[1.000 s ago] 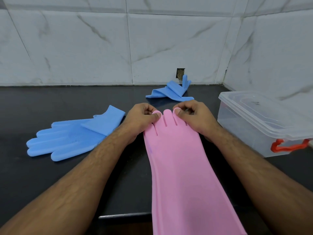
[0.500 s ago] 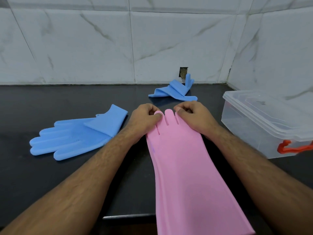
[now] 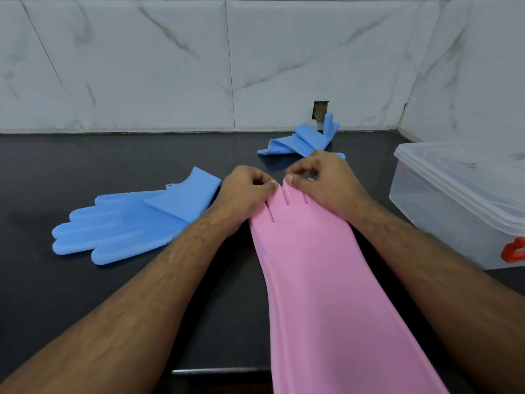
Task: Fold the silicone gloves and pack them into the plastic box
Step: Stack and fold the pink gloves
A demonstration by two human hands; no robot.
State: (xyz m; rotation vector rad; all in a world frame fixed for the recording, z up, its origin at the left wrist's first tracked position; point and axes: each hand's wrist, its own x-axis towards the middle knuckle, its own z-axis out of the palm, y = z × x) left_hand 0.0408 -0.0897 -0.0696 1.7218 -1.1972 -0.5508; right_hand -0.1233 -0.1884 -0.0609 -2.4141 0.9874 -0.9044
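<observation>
Both hands pinch the fingertip end of the pink glove (image 3: 321, 280), left hand (image 3: 246, 191) at 11 o'clock and right hand (image 3: 321, 180) at 1 o'clock, fingers curled tight, probably to fold it toward the cuff (the lidded plastic box (image 3: 454, 206) waits at 3 o'clock).

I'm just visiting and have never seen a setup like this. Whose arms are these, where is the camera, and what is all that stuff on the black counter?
There is no machine here: a person wears a camera on the head, looking down at their own bare arms. The left hand and right hand each pinch the finger end of a long pink glove, which lies on the black counter and hangs over its near edge. To the left lies a flat blue glove; near the marble wall is another blue glove, crumpled. On the right stands a clear plastic box, lid on, with a red latch.
</observation>
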